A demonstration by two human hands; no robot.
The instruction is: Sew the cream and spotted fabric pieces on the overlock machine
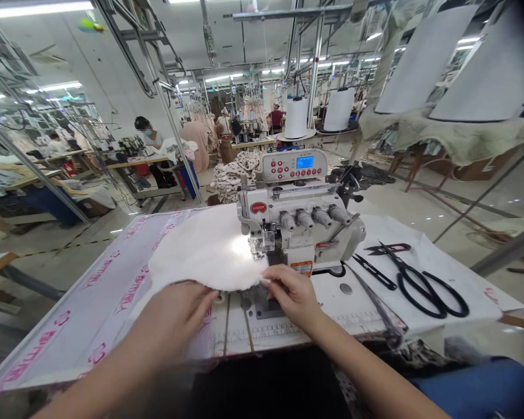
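The soft white fabric panel [201, 250] is pinched by the right hand [294, 293] and, apparently, the blurred left hand [179, 308]; edge-aligning at the white metal sewing machine [288, 201] seems in hand, steady guiding needed.

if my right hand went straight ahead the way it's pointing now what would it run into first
Your right hand would likely meet the white fabric first; its fingertips are already at the edge. Depth beyond is unclear.

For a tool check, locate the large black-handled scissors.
Head view: the large black-handled scissors lie at right on the white sheet, beside slim black snips, right of the white sewing machine.
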